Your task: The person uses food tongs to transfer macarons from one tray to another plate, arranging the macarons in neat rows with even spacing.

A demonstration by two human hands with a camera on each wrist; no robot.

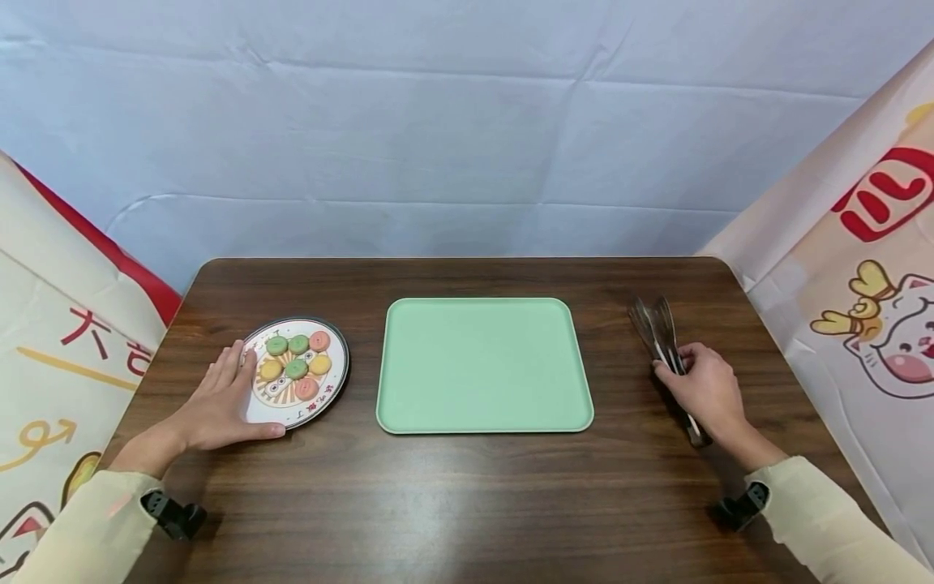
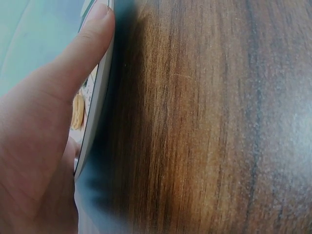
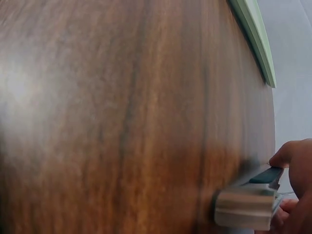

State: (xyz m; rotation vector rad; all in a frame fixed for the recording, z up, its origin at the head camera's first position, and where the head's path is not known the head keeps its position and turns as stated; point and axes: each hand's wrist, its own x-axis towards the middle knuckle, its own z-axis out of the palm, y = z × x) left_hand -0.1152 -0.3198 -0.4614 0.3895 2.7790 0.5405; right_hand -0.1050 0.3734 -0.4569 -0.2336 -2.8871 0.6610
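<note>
At the left of the head view, a round white plate (image 1: 297,415) with a dark rim and printed pattern holds several green, pink and yellow macarons (image 1: 296,369). My left hand (image 1: 219,401) lies at the plate's left edge, fingers spread and fairly straight. Its thumb (image 2: 85,46) rests along the near rim in the left wrist view. On the right, my right hand (image 1: 706,389) grips metal tongs (image 1: 666,349) between thumb and fingers around the middle. The tongs' heads point away from me, and their dark handle end points toward me. Some right fingers are hidden.
A light green rectangular tray (image 1: 485,365) lies flat between the plate and the tongs. The brown wooden table (image 1: 467,503) has a pale cloth (image 1: 438,138) hanging behind its far edge. Printed cloths (image 1: 876,308) flank both sides.
</note>
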